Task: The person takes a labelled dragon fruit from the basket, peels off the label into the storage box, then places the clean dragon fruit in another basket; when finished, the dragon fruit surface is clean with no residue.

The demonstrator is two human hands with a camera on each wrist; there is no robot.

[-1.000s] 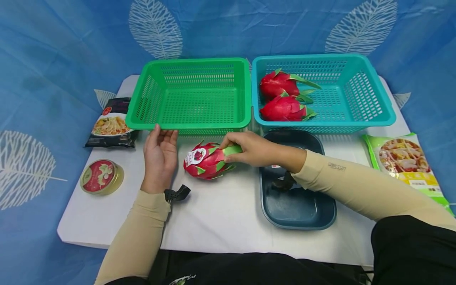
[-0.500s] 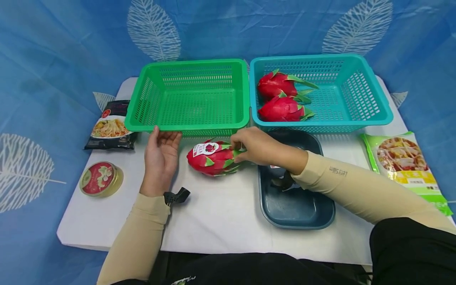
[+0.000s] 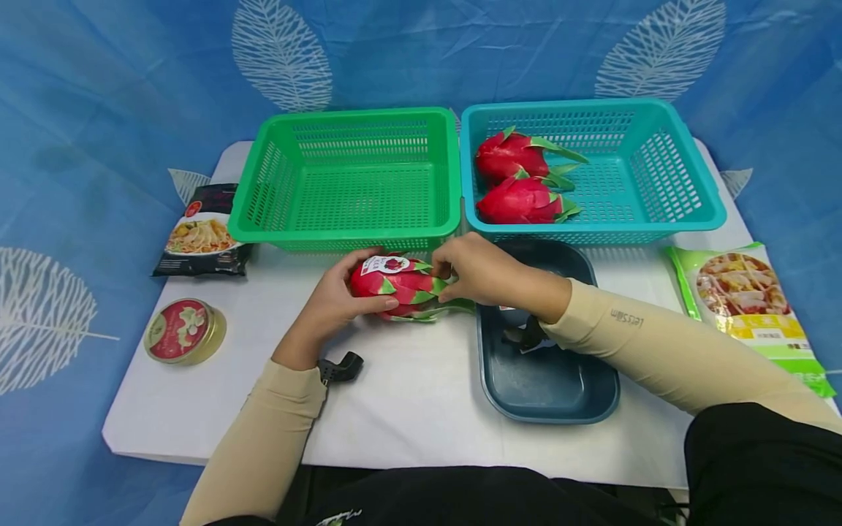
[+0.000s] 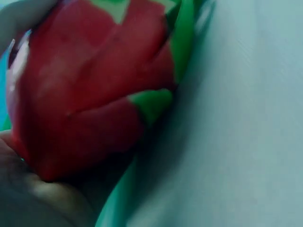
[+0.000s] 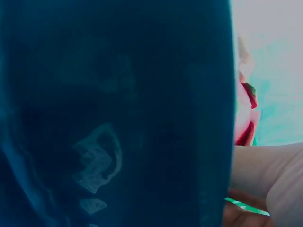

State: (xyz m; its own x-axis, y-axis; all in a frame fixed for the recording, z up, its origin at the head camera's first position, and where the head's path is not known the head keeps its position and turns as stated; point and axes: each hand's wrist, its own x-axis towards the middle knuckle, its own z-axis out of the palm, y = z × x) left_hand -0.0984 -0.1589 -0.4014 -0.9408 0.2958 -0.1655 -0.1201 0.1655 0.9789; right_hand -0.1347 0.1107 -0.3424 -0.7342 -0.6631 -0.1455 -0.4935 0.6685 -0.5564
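Note:
A red dragon fruit (image 3: 416, 281) with green scale tips and a white sticker lies just in front of the green basket. My left hand (image 3: 334, 298) grips its rounded end, thumb along the near side and fingers over the far side. At the leafy end, my right hand (image 3: 475, 269) pinches the fruit with thumb and curled fingers. The left wrist view shows the fruit's red skin (image 4: 90, 94) close up, cupped by the hand. In the right wrist view a dark blue tub (image 5: 156, 94) covers most of the picture, and the right hand (image 5: 262, 177) shows only at the lower right.
Behind the hands stand a green basket (image 3: 349, 237) and a turquoise basket (image 3: 671, 219); the latter holds two dragon fruits (image 3: 520, 201). The tub (image 3: 549, 418) sits below the right forearm. A noodle packet (image 3: 200, 234), a round tin (image 3: 184, 331) and a green-yellow food bag (image 3: 750, 299) lie at the sides.
My left hand has left the green basket's front rim, moved right and taken hold of the dragon fruit. The fruit has shifted right and turned slightly, its leafy end still at my right hand.

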